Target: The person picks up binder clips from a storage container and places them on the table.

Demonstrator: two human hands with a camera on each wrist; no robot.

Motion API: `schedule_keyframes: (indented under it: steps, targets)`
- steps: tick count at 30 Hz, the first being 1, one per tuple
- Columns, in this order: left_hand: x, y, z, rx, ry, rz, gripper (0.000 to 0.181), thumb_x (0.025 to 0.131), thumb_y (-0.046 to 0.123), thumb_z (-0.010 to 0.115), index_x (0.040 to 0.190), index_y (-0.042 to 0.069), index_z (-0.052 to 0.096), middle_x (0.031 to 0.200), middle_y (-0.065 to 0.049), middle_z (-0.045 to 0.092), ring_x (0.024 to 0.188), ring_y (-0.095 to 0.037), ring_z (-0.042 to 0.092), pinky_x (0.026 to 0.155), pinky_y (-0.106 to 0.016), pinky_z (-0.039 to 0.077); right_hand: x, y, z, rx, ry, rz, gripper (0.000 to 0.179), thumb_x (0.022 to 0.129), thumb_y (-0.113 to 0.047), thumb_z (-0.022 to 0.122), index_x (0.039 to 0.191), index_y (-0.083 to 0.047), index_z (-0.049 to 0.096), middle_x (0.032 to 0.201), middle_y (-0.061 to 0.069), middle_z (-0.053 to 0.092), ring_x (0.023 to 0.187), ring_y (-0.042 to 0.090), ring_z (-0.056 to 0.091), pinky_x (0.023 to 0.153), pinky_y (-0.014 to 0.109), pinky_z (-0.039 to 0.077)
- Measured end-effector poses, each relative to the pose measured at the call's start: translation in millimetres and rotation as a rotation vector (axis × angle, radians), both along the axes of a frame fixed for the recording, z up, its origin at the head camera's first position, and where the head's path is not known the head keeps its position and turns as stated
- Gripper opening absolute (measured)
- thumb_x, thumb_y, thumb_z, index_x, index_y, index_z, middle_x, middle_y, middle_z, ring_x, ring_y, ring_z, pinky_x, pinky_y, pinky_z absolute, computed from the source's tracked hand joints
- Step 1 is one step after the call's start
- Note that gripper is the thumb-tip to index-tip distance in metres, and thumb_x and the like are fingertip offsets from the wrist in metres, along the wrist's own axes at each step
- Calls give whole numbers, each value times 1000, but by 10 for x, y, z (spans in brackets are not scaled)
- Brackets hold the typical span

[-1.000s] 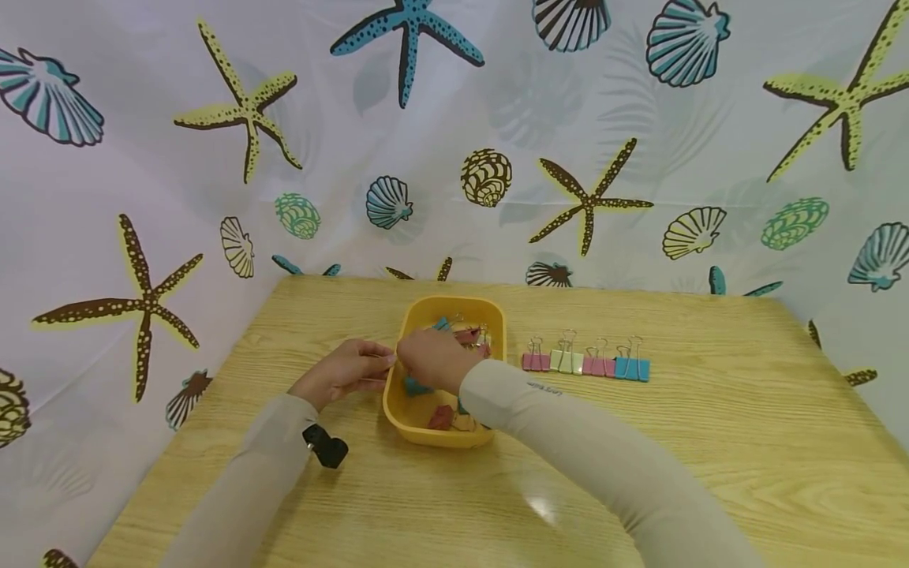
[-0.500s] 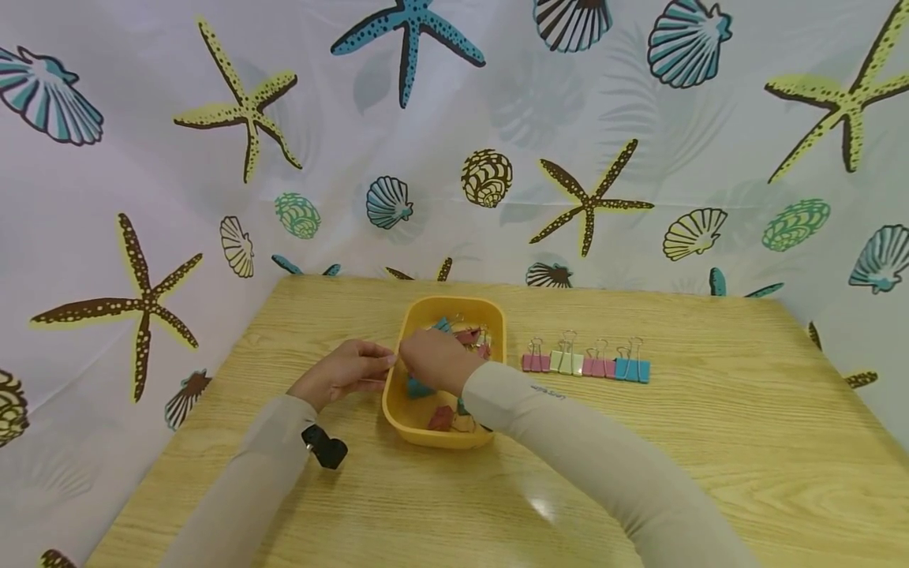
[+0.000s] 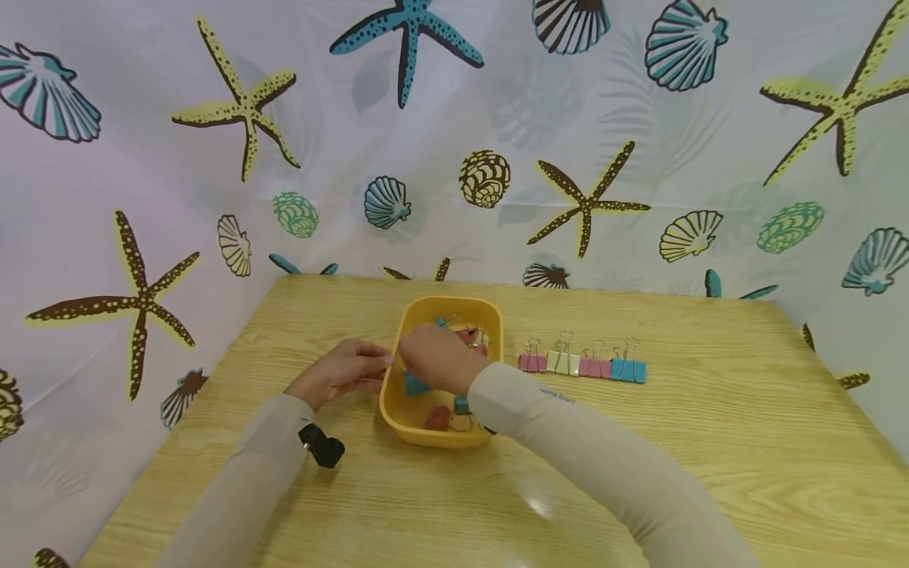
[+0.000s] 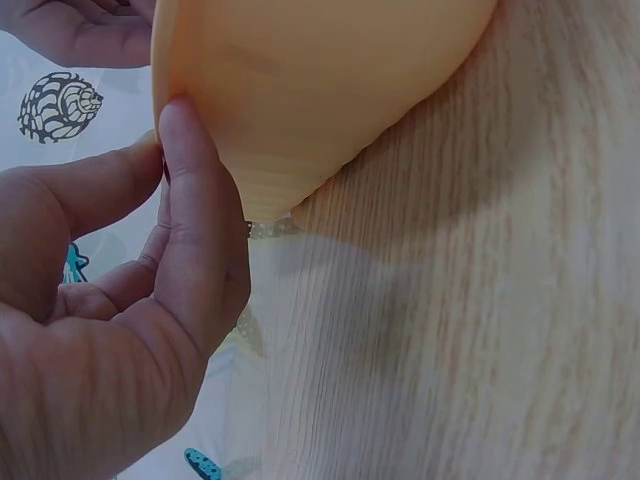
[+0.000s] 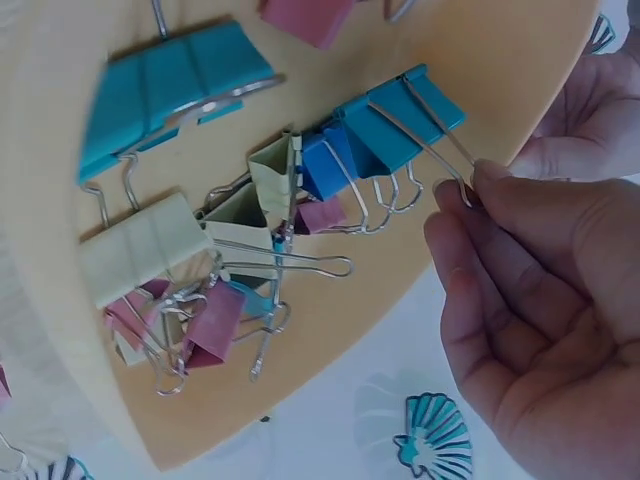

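Observation:
A yellow plastic bin holds several binder clips in mixed colours. My left hand pinches the bin's left rim between thumb and fingers, seen closely in the left wrist view. My right hand reaches down into the bin. In the right wrist view its thumb and forefinger pinch the wire handle of a teal binder clip. That clip lies against other clips, among them a blue binder clip and a pale green binder clip. From the head view, my right hand hides the held clip.
Right of the bin stands a row of binder clips on the wooden table: a pink clip, a pale yellow clip, another pink clip and a blue clip. A patterned curtain surrounds the table's back and sides.
My right hand has shifted slightly to the right inside the bin, and more of a teal clip near the bin's front shows. My left hand stays at the rim.

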State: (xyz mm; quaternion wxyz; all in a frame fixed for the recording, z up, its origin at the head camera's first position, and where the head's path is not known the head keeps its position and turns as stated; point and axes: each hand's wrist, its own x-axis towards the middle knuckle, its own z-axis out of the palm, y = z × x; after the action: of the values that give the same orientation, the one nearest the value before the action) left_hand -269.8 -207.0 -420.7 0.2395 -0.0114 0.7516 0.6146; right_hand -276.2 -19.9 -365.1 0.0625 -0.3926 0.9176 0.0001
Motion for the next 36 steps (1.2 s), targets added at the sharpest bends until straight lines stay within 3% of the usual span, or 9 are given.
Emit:
schedule_keyframes:
  steps: [6,12,18,20,36]
  targets:
    - [1,-16,-5,13,22,-31,50,99,21,56,134,-11,42,124,-19,55,104,-20,61,87,-32,55,63,46,61,-30,-7,9,15,95,-12,60,81,-13,66,74,-3,62,65,10,54,58,21,46]
    - [-12,4,-34,-24,21,1,46,100,18,52,135,-10,43,123,-20,55,101,-19,62,87,-33,55,71,177,122,-175,-87,9,11,92,-10,64,83,-11,71,76,-4,64,65,10,54,60,22,46]
    - [5,2,-13,-43,10,19,45,101,18,52,135,-10,43,122,-20,57,96,-17,63,88,-36,55,41,345,134,-342,-128,41,8,90,-11,68,90,-9,76,90,0,72,76,11,65,71,23,54]
    - [-3,6,-17,-45,7,24,45,100,18,52,134,-10,44,121,-19,57,95,-16,63,88,-36,54,29,407,146,-381,-143,56,7,89,-11,69,89,-7,75,88,1,72,74,12,65,69,23,54]
    - [-32,8,-35,-41,-1,40,42,100,16,53,133,-9,45,114,-16,59,91,-15,63,82,-31,57,35,985,266,-443,-101,32,7,90,-13,68,89,-10,75,82,-2,71,69,6,62,67,24,53]
